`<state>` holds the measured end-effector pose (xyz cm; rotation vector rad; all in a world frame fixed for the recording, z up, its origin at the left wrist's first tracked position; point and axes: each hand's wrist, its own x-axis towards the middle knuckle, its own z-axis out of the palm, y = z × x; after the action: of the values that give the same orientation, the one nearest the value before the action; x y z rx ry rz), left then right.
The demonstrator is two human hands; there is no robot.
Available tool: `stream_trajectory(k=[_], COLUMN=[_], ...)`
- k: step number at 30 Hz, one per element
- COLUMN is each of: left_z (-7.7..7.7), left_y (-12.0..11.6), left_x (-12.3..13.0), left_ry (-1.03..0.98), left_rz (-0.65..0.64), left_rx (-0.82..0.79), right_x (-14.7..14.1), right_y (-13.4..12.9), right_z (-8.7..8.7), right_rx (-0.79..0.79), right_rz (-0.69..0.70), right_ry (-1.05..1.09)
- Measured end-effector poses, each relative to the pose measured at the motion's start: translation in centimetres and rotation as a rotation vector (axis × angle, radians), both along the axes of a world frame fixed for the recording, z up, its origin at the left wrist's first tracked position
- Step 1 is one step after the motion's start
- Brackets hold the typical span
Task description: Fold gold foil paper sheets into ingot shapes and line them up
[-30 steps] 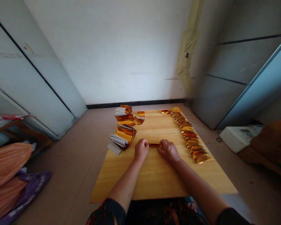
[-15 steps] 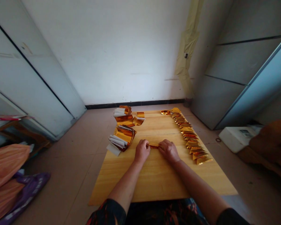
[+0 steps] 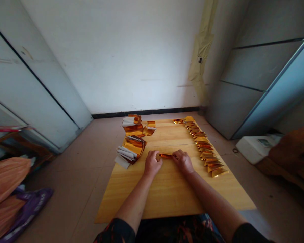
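Small folded strip (image 3: 165, 156): gold foil paper, mirror-glossy, creased. Folded pieces (image 3: 205, 148) in right-hand row: same shiny foil, sharp-edged, crinkled. Stacked sheets (image 3: 133, 145): glossy gold faces, matt pale-grey paper backs. Desk (image 3: 172, 192): light wood, visible grain, smooth, faint sheen. Wall (image 3: 131, 54): matt white, scuffed. Tape strip (image 3: 205, 40): yellowish, wrinkled, dull. Grey cabinet (image 3: 260, 59): smooth, satin, metal-looking. Orange bundle (image 3: 7, 179): thin, wrinkled, plastic or cloth, unclear. Sleeve (image 3: 120, 231): dark patterned cloth, matt.
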<state>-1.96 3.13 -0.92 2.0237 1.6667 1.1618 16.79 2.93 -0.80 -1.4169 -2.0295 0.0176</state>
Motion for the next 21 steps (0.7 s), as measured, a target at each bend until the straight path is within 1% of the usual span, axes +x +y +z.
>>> stream_trajectory(k=[5,9,12,18,21], left_z=[-0.3,-0.4,-0.5,-0.5,-0.5], left_y=[-0.3,-0.4,-0.4,-0.4,-0.5], left_x=[-0.5,-0.8,-0.9,-0.9,-1.0], left_ry=[-0.1,-0.161,-0.174,-0.181,-0.176], left_rz=[0.016,0.067,0.07,0.073,0.066], left_rx=[-0.005,0.008,0.006,-0.004,-0.011], right_x=[0.3,0.6,0.7,0.7,1.1], right_y=[0.5,0.9,1.1,1.3,2.0], right_z=[0.4,1.0,1.3,0.8,0.8], right_rx=[0.031,0.034,0.034,0.046,0.066], right_rz=[-0.019,-0.034,-0.04,-0.081,-0.099], right_ry=[-0.004,-0.075,-0.12,-0.094,-0.157])
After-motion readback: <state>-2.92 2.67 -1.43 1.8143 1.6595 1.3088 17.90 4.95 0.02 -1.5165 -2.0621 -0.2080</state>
